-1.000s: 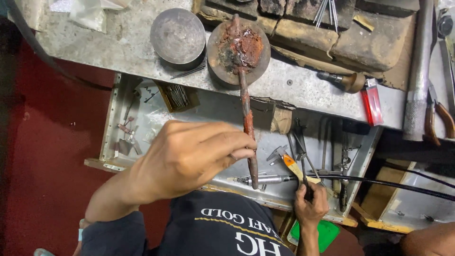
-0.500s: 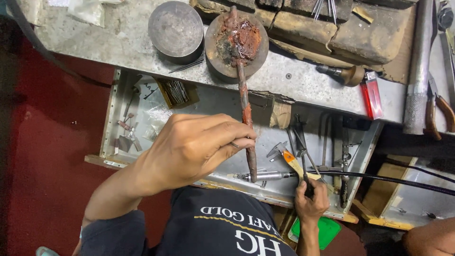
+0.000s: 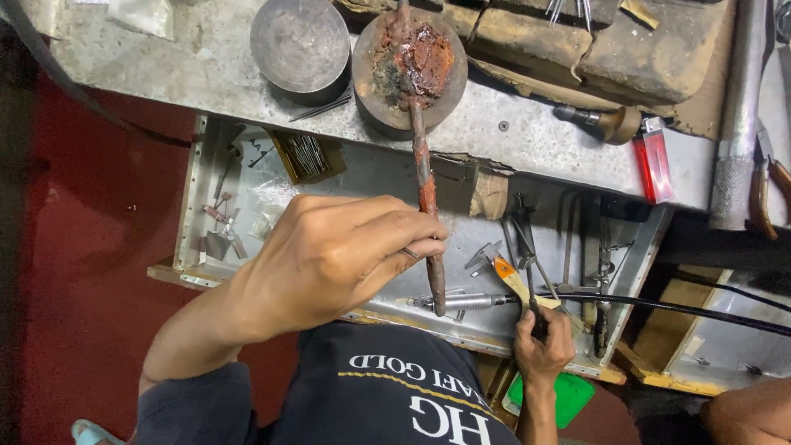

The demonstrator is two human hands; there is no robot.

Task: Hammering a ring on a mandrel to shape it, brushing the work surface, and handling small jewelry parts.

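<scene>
My left hand (image 3: 329, 259) is closed around the lower part of a long rod (image 3: 423, 169) coated in red wax. The rod's far end rests in a round dish (image 3: 367, 82) holding a reddish-brown lump, up on the metal bench top. A small ring-like piece sits between my left fingers, beside the rod. My right hand (image 3: 540, 346), low by my lap, grips a slim tool with a yellow and orange end (image 3: 512, 278) over the open metal drawer (image 3: 198, 198). A metal handpiece (image 3: 461, 302) with a black cable lies just left of that hand.
An empty round metal dish (image 3: 301, 41) stands left of the wax dish. A red lighter (image 3: 655, 165), pliers (image 3: 770, 185) and charred blocks (image 3: 626, 41) lie on the bench. The drawer holds several small tools. Another person's arm (image 3: 750, 416) shows at the bottom right.
The bench and dishes sit a little higher in view. My left hand has stayed on the rod with its fingers shifting slightly. My right hand is a bit lower.
</scene>
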